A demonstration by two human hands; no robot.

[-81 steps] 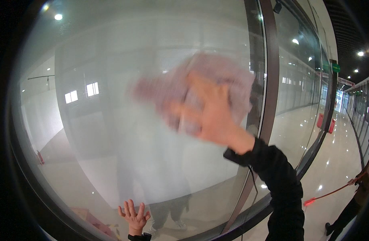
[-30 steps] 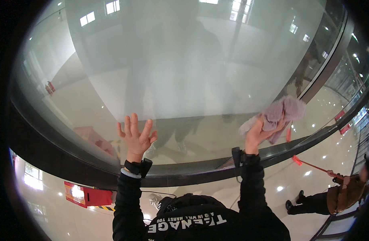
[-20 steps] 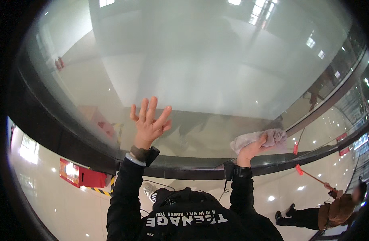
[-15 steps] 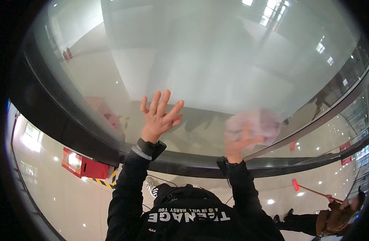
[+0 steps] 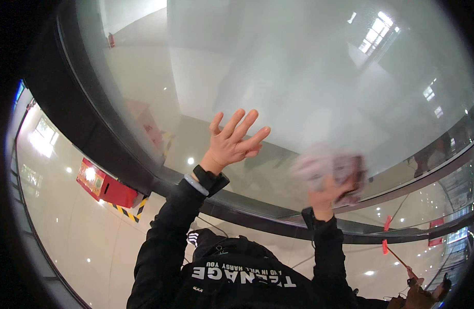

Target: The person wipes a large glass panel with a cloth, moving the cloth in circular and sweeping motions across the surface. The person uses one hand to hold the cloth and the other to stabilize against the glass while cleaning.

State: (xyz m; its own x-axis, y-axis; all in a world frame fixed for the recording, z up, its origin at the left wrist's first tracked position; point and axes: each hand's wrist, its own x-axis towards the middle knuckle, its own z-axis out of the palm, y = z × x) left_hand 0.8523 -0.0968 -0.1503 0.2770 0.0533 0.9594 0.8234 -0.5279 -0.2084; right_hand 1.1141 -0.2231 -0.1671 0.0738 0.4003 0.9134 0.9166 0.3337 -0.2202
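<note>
A large glossy glass pane (image 5: 278, 67) fills the view ahead of me and shows reflections. My left hand (image 5: 230, 145) is raised before it with fingers spread, holding nothing; whether the fingertips touch the glass is hard to tell. To the right, my right hand (image 5: 327, 194) holds a pinkish cloth (image 5: 319, 162) against the pane. Motion blurs the cloth and that hand's fingers. A dark wristband (image 5: 212, 178) and a pale bracelet are on my left wrist, and a dark band is on the right one.
Along the pane's bottom runs a curved black frame (image 5: 247, 219). A red box (image 5: 110, 188) stands on the tiled floor at left, beside black-and-yellow striped tape (image 5: 127, 212). At lower right another person (image 5: 417, 296) holds a long-handled tool with a red head (image 5: 385, 247).
My left hand has shifted to the right in view. The right hand and cloth sit slightly lower and further right. The view has turned, and the other person appears lower at the right.
</note>
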